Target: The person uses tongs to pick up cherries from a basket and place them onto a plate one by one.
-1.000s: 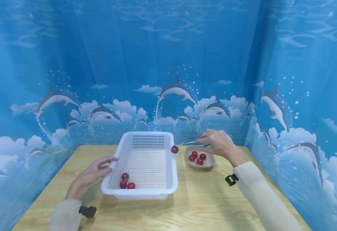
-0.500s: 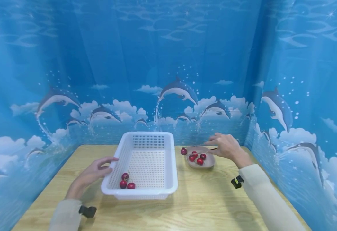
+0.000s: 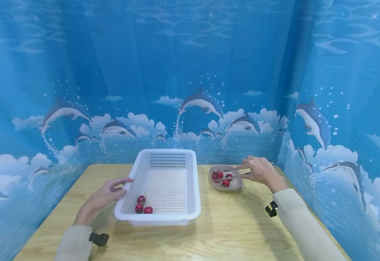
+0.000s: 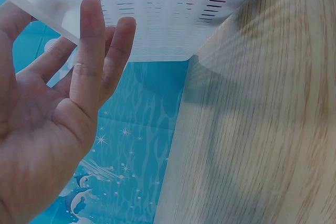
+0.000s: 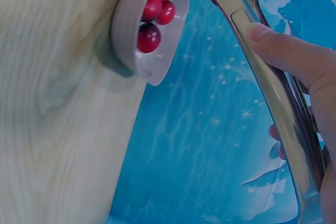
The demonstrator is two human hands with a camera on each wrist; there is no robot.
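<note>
My left hand [image 3: 108, 192] holds the left rim of a white plastic basket [image 3: 196, 195], some fingers lying straight along its slotted outer wall in the left wrist view. Three red cherries [image 3: 139, 208] lie in the basket's near left corner. In my right hand [image 3: 259, 170] are metal tongs [image 5: 273, 103], gripped with the thumb pressed on one arm. Their slotted tips reach over a small pinkish-beige bowl [image 3: 233, 187] containing several cherries [image 3: 225, 183]. A dark red cherry [image 3: 214, 175] is at the tong ends, over the bowl's left side.
Basket and bowl stand side by side on a light wooden table [image 3: 229, 232], the bowl near its far edge. Blue curtains [image 3: 163, 72] printed with dolphins close in the back and both sides.
My right hand has moved right and lower with the tongs. The cherry at their tips has gone from the basket's right rim to over the bowl. My left hand has stayed put.
</note>
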